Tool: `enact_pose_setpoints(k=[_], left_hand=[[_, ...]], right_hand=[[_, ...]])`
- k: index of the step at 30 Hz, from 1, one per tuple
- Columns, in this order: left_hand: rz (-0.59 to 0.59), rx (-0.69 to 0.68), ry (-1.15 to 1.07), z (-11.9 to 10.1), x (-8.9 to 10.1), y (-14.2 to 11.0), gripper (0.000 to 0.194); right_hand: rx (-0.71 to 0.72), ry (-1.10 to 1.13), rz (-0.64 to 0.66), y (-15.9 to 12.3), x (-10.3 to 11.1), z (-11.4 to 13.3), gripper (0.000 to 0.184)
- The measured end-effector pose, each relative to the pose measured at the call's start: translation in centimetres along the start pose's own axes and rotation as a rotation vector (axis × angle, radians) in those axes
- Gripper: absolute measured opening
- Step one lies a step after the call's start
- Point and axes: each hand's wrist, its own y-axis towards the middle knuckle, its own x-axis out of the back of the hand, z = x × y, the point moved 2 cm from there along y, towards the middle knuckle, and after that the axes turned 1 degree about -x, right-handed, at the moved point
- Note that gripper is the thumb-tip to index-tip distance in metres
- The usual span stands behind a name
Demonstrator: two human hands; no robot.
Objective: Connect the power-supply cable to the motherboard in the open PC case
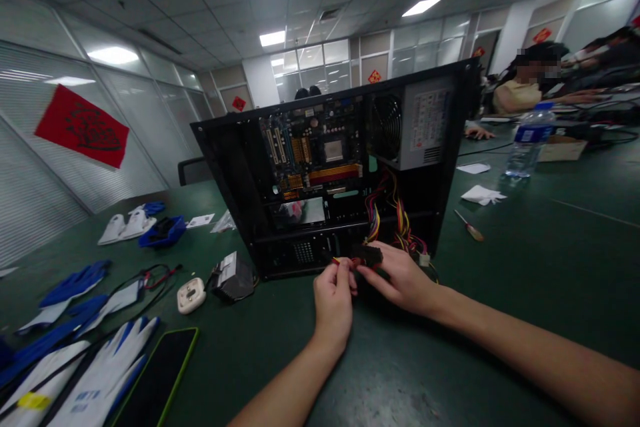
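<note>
Cable bundle (pixel 400 213) hangs from the power supply (pixel 425 125) in the upper right of an open black computer case (pixel 453 167), multicolored strands running down to the case's lower edge. Case stands on the green table (pixel 540 293), open side facing the camera, motherboard (pixel 333 150) showing.

Left hand (pixel 334 300) is at the case's lower edge, thumb and fingers pinched closed on thin red and yellow wires (pixel 338 260) (fingertips partly overlap, exact grip hard to see). Right hand (pixel 406 277) is just beside it, fingers closed around a black connector (pixel 369 254); hidden fingers can't be told. White connector (pixel 425 259) hangs near the right wrist.

Left of the case: a dark boxy part with a label (pixel 233 278), then a white rounded case (pixel 191 295), a green-edged phone (pixel 157 380), blue and white gloves (pixel 113 370) and a blue tray (pixel 163 235) with dark items inside.

Right side: a small tool (pixel 470 225) (looks like a brush), crumpled tissue (pixel 483 195), water bottle (pixel 529 143). Person in a yellow top (pixel 515 97) sits farther back, upper right.
</note>
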Motion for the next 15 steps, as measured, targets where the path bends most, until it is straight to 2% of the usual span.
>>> enact_pose_setpoints(k=[4, 7, 15], left_hand=[[-0.033, 0.031, -0.034, 0.4, 0.2, -0.1, 0.056], [-0.010, 0.017, -0.016, 0.2, 0.2, -0.4, 0.056], [0.066, 0.005, 0.041, -0.1, 0.2, -0.5, 0.055]], right_hand=[[-0.015, 0.060, 0.077, -0.4, -0.6, 0.7, 0.006], [0.009, 0.063, 0.124, -0.6, -0.7, 1.3, 0.008], [0.023, 0.099, 0.123, -0.7, -0.8, 1.3, 0.009]])
